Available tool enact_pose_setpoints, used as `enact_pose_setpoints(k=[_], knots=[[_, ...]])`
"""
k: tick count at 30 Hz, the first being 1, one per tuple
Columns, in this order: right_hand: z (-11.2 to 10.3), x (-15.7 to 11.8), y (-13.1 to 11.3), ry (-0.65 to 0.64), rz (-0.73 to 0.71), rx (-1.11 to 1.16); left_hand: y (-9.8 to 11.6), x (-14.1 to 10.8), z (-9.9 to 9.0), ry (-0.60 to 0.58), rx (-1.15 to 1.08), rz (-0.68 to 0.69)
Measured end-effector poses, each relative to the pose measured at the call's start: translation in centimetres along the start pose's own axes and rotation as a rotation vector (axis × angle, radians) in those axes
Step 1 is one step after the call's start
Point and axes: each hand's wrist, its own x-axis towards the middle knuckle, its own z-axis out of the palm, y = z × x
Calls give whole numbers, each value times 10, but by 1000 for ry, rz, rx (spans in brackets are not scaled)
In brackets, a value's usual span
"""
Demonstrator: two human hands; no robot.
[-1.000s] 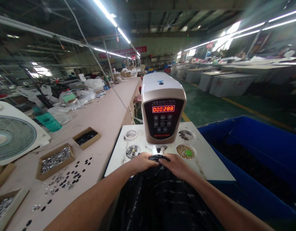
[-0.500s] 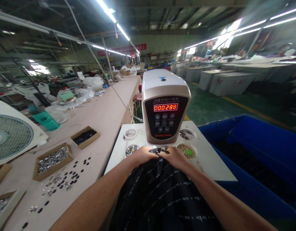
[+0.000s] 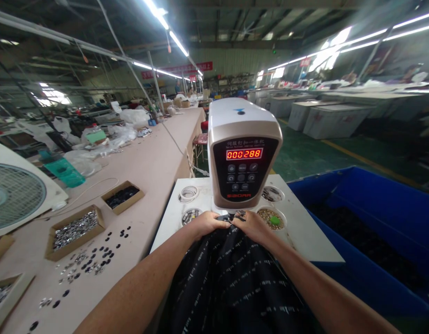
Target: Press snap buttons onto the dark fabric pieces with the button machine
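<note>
Far to the left of the machine [image 3: 245, 153], we see a fan [image 3: 17, 192] and a teal container [image 3: 66, 170] on the pinkish surface [image 3: 159, 157]. Also left of the machine and nearer to us, a cardboard box [image 3: 75, 229] holds silvery pieces, with loose dark and silvery discs [image 3: 98, 260] scattered beside it. Closer to the machine on that side, a smaller box [image 3: 122, 197] holds dark pieces. On the white tabletop [image 3: 301, 236], just left of the machine's base, we see a recess with pale rings [image 3: 188, 193] and, nearer to us, one with metal parts [image 3: 191, 216].

Right in front of the machine, below its red 000288 display [image 3: 244, 154], our left hand [image 3: 207, 223] pinches the edge of the black patterned cloth [image 3: 231, 278], and our right hand [image 3: 253, 226] grips that edge too. The cloth hangs from there towards us; we cannot tell exactly where it meets the machine, as our fingers partly hide the spot.

To the right of the machine's base, a recess holds gold-coloured pieces [image 3: 266, 217] with a green piece [image 3: 275, 220] on them. Farther right of the machine stands a blue bin [image 3: 392, 199] with dark material inside
</note>
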Motion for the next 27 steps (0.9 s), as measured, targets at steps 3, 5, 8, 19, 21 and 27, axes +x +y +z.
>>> enact_pose_setpoints(k=[3,5,8,19,21,27], knots=[[5,-1,3,56,39,-26,-9,-1,-1,92,72,68],[7,-2,4,78,50,-46,-15,-2,-2,158,113,129],[9,-4,3,74,30,-83,-23,0,-4,193,150,200],[8,-7,10,49,24,-155,-25,0,-4,159,151,228],[8,-6,11,53,30,-152,-23,-2,-3,158,152,234],[8,-4,15,50,10,-128,-20,-6,-3,165,162,234]])
